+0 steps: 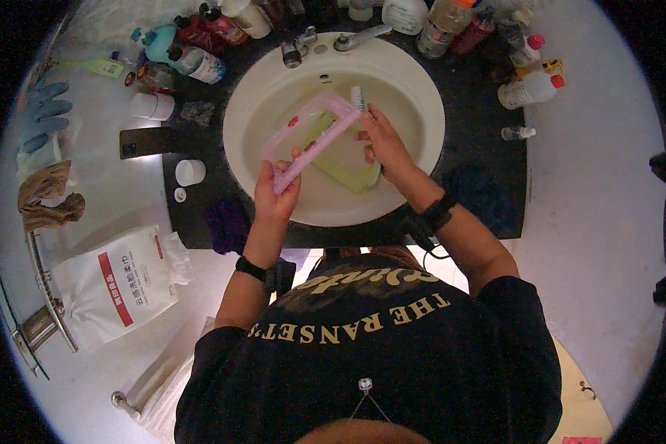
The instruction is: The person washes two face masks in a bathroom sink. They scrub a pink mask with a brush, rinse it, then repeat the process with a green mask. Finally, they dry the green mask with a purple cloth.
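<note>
My left hand [277, 194] grips the near corner of a translucent pink rectangular plastic frame [323, 143]. The frame is tilted over the washbasin and bears small red patches. At its far right corner my right hand [386, 148] is closed around a brush [358, 98]; white bristles stick up past the fingers, and its handle is mostly hidden. The bristles are close to the frame, but I cannot tell whether they touch it. Below lies a light green plastic piece [340, 175], also rectangular, in the cream oval washbasin [434, 122], partly covered by the pink frame.
A chrome faucet [291, 54] and its lever [362, 37] stand at the far rim. Bottles crowd the back of the dark counter [481, 133]. At left are a phone [142, 143], a white jar [190, 172], a purple cloth [226, 224] and a white tissue pack [118, 285].
</note>
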A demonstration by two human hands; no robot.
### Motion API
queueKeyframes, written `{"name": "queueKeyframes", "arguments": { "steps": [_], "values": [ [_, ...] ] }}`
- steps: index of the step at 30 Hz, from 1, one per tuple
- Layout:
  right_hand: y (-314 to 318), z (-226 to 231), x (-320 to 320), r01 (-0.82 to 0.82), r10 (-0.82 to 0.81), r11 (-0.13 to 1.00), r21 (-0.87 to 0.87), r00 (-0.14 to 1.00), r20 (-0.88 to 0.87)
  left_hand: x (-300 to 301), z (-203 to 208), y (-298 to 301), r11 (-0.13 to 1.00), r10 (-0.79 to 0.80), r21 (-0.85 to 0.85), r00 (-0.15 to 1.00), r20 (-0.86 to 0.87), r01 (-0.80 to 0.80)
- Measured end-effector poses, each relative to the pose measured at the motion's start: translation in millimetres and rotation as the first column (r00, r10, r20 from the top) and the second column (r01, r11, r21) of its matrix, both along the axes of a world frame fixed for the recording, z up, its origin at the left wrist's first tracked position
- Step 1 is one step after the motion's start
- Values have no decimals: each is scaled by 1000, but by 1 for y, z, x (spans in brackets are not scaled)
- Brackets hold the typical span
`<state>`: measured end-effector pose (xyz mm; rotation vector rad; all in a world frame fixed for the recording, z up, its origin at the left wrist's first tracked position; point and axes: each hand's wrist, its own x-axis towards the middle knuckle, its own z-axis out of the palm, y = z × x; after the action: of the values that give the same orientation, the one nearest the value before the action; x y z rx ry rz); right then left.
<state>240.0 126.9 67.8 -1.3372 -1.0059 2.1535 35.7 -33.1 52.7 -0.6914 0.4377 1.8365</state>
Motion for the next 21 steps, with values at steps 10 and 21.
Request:
{"name": "queueKeyframes", "arguments": {
  "steps": [10,21],
  "values": [
    [-15,46,-15,-21,-12,993,-113,958,-287,-18,-19,-11,959,-232,-195,966,-118,207],
    [-62,38,-46,-13,97,917,398,976,-193,53,29,18,927,-370,45,928,-48,372]
  ]
}}
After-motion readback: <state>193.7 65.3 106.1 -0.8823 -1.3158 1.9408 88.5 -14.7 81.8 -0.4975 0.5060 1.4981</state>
